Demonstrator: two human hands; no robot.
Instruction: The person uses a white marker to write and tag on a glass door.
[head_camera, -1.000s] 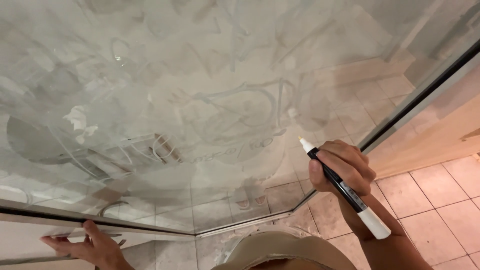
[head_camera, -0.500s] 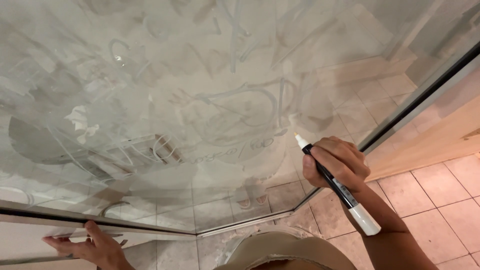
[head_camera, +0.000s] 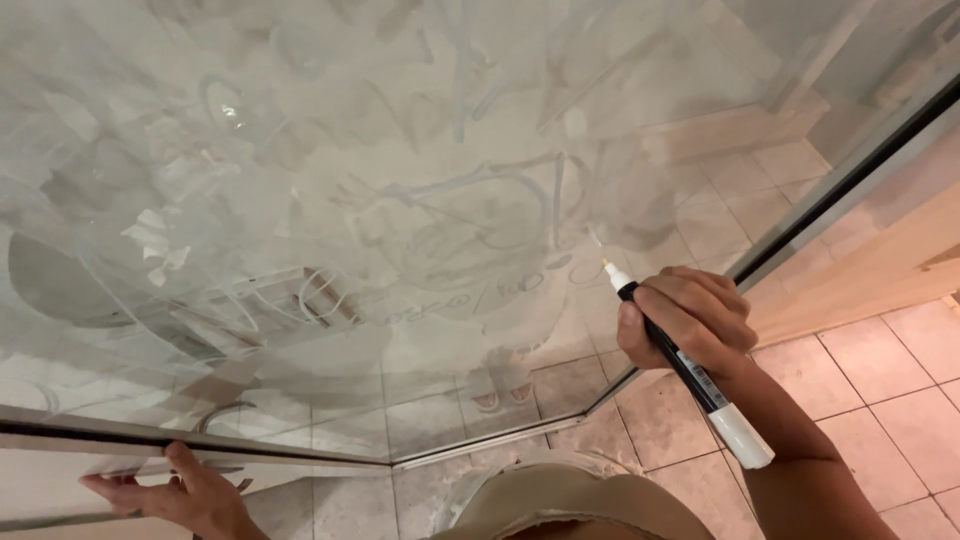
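The right hand (head_camera: 685, 320) is closed around a paint marker (head_camera: 688, 366) with a black barrel and a white cap end, thumb and fingers wrapped near the front of the barrel the way one grips a pen for control. The white nib points up and away toward a large glass pane (head_camera: 400, 200), its tip just beside the surface or barely off it; contact cannot be made out. The marker lies at a slant across the palm, so the capped rear end juts down toward the wrist and the tiled floor (head_camera: 900, 400). The pane is covered with cloudy white smears and looping drawn lines, thickest through its middle, and a reflection of feet in sandals shows near its lower edge. The left hand (head_camera: 185, 495) lies flat, fingers spread, against the dark metal frame (head_camera: 200, 445) along the pane's lower left edge, pressing rather than gripping, which looks like a way to steady the glass or the body while the other hand works. A second dark frame strip (head_camera: 850, 180) runs up the pane's right edge, beside a pale wooden surface (head_camera: 880, 270).
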